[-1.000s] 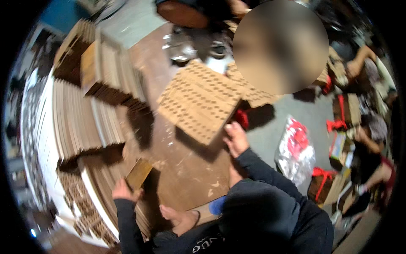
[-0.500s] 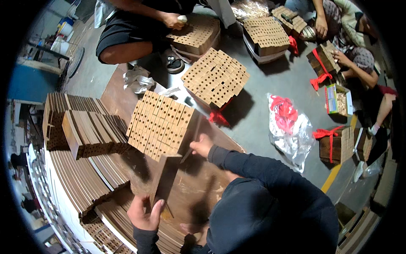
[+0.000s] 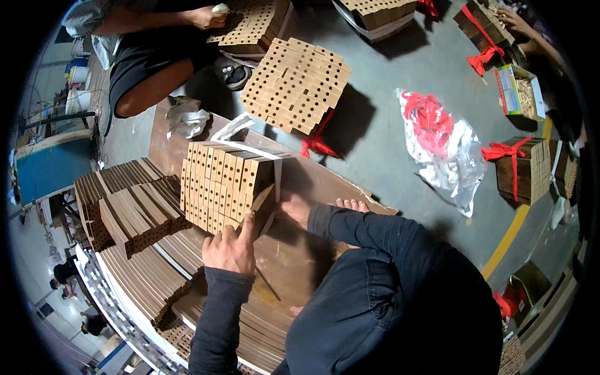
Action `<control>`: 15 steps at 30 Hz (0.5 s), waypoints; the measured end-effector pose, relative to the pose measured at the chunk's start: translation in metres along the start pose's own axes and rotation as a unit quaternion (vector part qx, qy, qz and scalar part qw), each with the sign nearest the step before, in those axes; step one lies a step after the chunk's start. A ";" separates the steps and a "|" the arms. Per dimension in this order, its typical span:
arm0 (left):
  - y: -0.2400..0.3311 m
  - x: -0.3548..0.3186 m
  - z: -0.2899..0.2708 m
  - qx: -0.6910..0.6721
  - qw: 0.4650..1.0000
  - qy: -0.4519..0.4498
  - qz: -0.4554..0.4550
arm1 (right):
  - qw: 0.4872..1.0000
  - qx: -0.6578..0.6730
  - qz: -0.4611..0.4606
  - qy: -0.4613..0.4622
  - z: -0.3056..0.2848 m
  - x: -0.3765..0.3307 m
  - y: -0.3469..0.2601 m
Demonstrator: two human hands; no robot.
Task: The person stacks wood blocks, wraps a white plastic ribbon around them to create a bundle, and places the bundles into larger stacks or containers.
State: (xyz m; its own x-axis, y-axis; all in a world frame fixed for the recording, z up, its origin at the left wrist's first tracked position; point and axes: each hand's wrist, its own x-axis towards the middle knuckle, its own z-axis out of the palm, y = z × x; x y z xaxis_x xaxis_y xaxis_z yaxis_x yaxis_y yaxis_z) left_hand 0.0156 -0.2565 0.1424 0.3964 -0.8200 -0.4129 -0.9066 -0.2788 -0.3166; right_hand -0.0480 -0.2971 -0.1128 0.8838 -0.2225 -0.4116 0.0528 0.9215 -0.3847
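Head view: the person's left hand presses its fingers flat against the near face of a bundle of wooden slats, fingers extended rather than curled around it. The right hand sits at the bundle's right side, mostly hidden behind it (its grip cannot be told). A white strap loops over the bundle's top. The bundle stands near the middle of a brown board, with stacked slats just beside its left edge.
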 end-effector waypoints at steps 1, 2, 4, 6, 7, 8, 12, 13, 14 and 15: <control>-0.001 0.002 0.002 -0.006 1.000 -0.005 -0.005 | 0.999 -0.034 -0.023 -0.007 0.001 -0.001 -0.002; -0.001 0.002 0.005 0.005 1.000 0.009 0.000 | 0.997 -0.068 -0.046 -0.013 0.002 -0.003 -0.004; 0.000 -0.002 0.014 0.028 0.999 0.037 0.004 | 0.986 -0.149 -0.074 0.012 0.005 -0.009 -0.010; 0.001 -0.013 0.033 0.035 0.998 0.051 -0.004 | 0.965 -0.239 -0.083 0.073 0.015 -0.019 -0.017; 0.002 -0.016 0.041 0.035 0.998 0.060 -0.004 | 0.957 -0.257 -0.106 0.081 0.020 -0.025 -0.028; 0.003 -0.020 0.042 0.022 0.998 0.067 0.001 | 0.949 -0.274 -0.127 0.086 0.028 -0.033 -0.042; 0.004 -0.010 0.038 0.004 1.000 0.018 -0.012 | 0.985 -0.149 -0.069 0.059 0.022 -0.023 -0.034; 0.003 -0.007 0.038 0.004 1.000 0.004 -0.017 | 0.997 -0.043 0.006 0.062 0.025 -0.026 -0.038; 0.003 -0.006 0.039 -0.006 1.000 0.008 -0.016 | 0.997 -0.004 0.011 0.071 0.026 -0.025 -0.045; 0.001 -0.003 0.041 -0.015 1.000 0.013 -0.011 | 0.996 0.037 0.013 0.082 0.027 -0.021 -0.051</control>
State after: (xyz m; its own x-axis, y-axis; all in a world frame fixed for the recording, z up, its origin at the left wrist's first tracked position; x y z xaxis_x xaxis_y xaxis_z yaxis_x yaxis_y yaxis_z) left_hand 0.0193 -0.2333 0.1082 0.4124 -0.8262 -0.3838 -0.9020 -0.3112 -0.2993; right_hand -0.0567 -0.3305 -0.0624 0.7981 -0.2420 -0.5518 0.0703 0.9470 -0.3136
